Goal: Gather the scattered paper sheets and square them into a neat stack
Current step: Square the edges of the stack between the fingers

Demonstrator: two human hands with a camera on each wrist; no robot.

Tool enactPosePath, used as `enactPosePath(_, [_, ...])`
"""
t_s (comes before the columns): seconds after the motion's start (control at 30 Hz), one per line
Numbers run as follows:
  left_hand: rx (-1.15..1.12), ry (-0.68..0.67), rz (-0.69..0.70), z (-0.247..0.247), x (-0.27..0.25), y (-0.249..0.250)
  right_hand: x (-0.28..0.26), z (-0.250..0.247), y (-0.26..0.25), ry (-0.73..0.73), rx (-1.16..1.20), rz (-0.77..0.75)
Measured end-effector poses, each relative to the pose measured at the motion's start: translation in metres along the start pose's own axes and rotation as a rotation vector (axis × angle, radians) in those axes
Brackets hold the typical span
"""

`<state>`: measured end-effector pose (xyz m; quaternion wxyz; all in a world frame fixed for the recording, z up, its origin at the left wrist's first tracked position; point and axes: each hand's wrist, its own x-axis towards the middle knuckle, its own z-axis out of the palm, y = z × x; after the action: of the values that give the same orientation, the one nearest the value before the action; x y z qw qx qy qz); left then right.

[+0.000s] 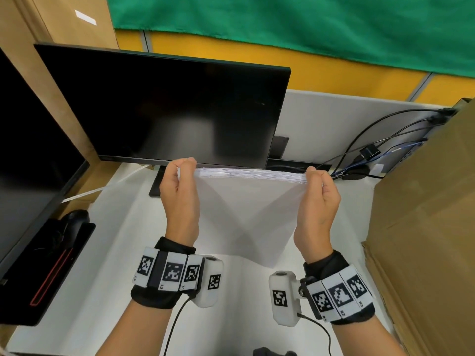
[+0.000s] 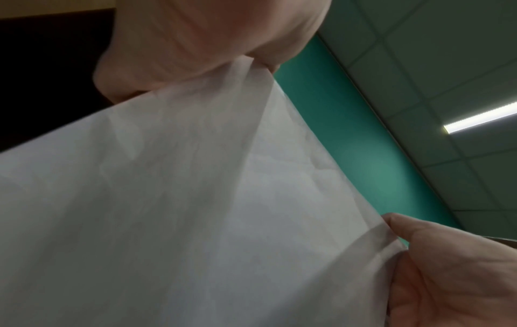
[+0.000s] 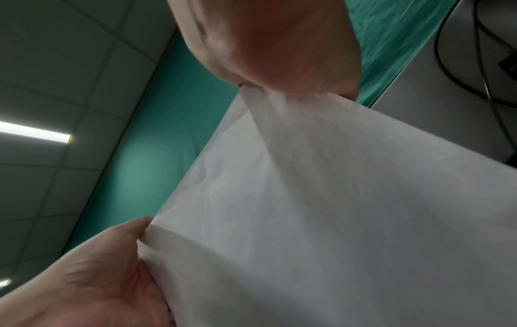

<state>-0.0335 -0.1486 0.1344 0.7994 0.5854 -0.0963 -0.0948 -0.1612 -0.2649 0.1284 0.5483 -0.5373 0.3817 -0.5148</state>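
Both hands, left hand (image 1: pixel 180 187) and right hand (image 1: pixel 320 199), pinch the paper stack (image 1: pixel 246 214) upright by its top corners; loosen either pinch and sheets probably slide out uneven.

1. Small characters are printed on the white marker bands (image 1: pixel 168 274) worn on the left wrist; "L2" and "L1" can just be made out below two of the square black-and-white codes.
2. Similar small characters are printed on the right wrist's bands (image 1: pixel 339 296), but they are too small to be read.
3. No other text can be read.
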Motion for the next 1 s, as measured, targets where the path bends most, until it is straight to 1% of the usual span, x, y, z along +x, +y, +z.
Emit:
enactPosePath(0.07, [0.001, -0.078, 0.05, -0.005, 0.0, -0.001, 0.0, 0.0, 0.0, 0.0, -0.004, -0.011])
enactPosePath(0.13, [0.041, -0.25, 0.083, -0.022, 0.003, -0.008, 0.001, -0.001, 0.0, 0.002, -0.003, -0.009])
enactPosePath(0.17, [0.096, -0.343, 0.071, -0.034, 0.007, -0.016, 0.001, -0.001, 0.0, 0.002, -0.004, -0.011])
enactPosePath(0.23, [0.31, -0.474, -0.002, -0.057, 0.015, -0.039, 0.001, -0.001, 0.0, -0.001, -0.009, -0.021])
enactPosePath(0.27, [0.418, -0.506, -0.047, -0.065, 0.017, -0.051, 0.001, -0.001, 0.001, -0.005, -0.018, -0.023])
enactPosePath(0.3, [0.468, -0.514, -0.087, -0.07, 0.017, -0.063, 0.001, 0.0, 0.001, -0.011, -0.025, -0.026])
enactPosePath(0.33, [0.465, -0.498, -0.112, -0.072, 0.017, -0.073, 0.0, 0.0, 0.001, -0.017, -0.02, -0.033])
enactPosePath(0.4, [0.412, -0.449, -0.115, -0.072, 0.015, -0.083, -0.001, -0.003, 0.002, -0.065, 0.013, -0.08])
enactPosePath(0.5, [0.379, -0.41, -0.113, -0.07, 0.013, -0.087, -0.006, -0.017, 0.014, -0.244, 0.069, -0.176])
enactPosePath(0.57, [0.371, -0.388, -0.112, -0.069, 0.011, -0.089, -0.008, -0.033, 0.036, -0.338, -0.001, -0.184])
enactPosePath(0.63, [0.373, -0.368, -0.1, -0.068, 0.01, -0.089, -0.014, -0.047, 0.062, -0.382, -0.137, -0.128])
enactPosePath(0.7, [0.362, -0.345, -0.086, -0.067, 0.011, -0.09, -0.018, -0.053, 0.082, -0.386, -0.278, -0.07])
enactPosePath(0.8, [0.396, -0.32, -0.074, -0.065, 0.01, -0.089, -0.018, -0.05, 0.094, -0.305, -0.383, -0.058])
enactPosePath(0.87, [0.425, -0.267, -0.049, -0.065, 0.009, -0.081, -0.016, -0.041, 0.089, -0.289, -0.39, -0.059])
enactPosePath(0.93, [0.447, -0.225, 0.007, -0.071, 0.015, -0.065, -0.016, -0.026, 0.075, -0.324, -0.367, -0.077])
enactPosePath(1.0, [0.497, -0.224, 0.067, -0.084, 0.03, -0.043, -0.017, -0.005, 0.063, -0.376, -0.334, -0.09])
